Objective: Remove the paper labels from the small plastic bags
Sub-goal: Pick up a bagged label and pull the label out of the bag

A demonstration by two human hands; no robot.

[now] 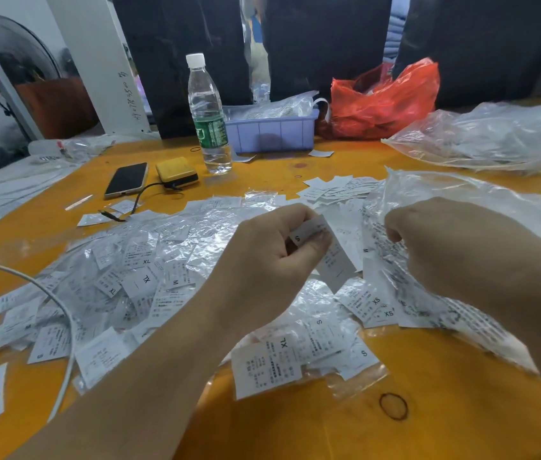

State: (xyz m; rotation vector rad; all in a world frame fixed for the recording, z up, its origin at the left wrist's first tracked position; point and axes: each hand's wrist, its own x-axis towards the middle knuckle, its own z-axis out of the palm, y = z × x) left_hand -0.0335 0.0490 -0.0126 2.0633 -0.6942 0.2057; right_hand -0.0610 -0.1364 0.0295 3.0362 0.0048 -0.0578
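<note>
The left hand (272, 260) is pinching a small plastic bag (335, 257) with a white paper label marked S, its grip closing around the top edge between thumb and fingers. Just beside it, the right hand (455, 247) is gripping the crumpled edge of a large clear plastic bag (481, 207) full of labels. Below both hands, a heap of small bags and labels (136, 277) is spreading across the orange surface (428, 410). Farther back, a water bottle (209, 117) is standing upright near a phone (127, 179).
</note>
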